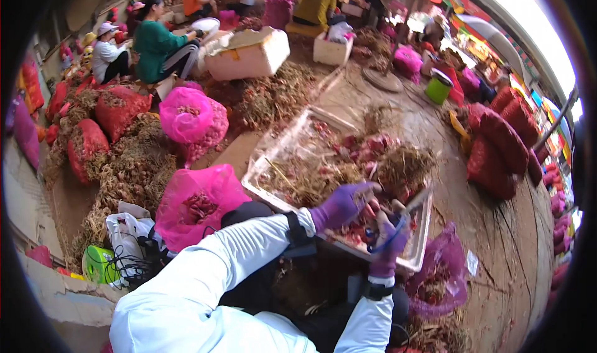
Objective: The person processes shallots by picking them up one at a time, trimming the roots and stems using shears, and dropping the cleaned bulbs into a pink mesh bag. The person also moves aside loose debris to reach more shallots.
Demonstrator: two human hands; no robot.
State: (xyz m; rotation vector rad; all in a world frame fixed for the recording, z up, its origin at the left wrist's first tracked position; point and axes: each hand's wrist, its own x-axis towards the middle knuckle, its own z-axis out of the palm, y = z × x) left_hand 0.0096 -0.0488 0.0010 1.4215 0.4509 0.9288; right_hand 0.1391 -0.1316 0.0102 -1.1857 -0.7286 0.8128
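Observation:
Both my hands wear purple gloves and meet over a white foam tray (263, 195) full of dry stalks and red skins. My left hand (339, 207) is closed, fingers bent toward the right hand; what it pinches is too small to make out. My right hand (389, 244) is closed around blue-handled scissors (376, 248), whose blue loop shows at the glove. Near the right hand, a pale blade-like strip (419, 199) crosses the tray's right side. A clump of dry shallot stalks (407, 166) lies just beyond my hands.
A pink mesh bag of red shallots (198, 209) stands left of my arm, a purple mesh bag (440, 278) right of the tray. Heaped shallots (134, 172) and red sacks (497, 144) lie farther off. Other people sit beyond, one in a green top (155, 48) near a foam box (249, 57).

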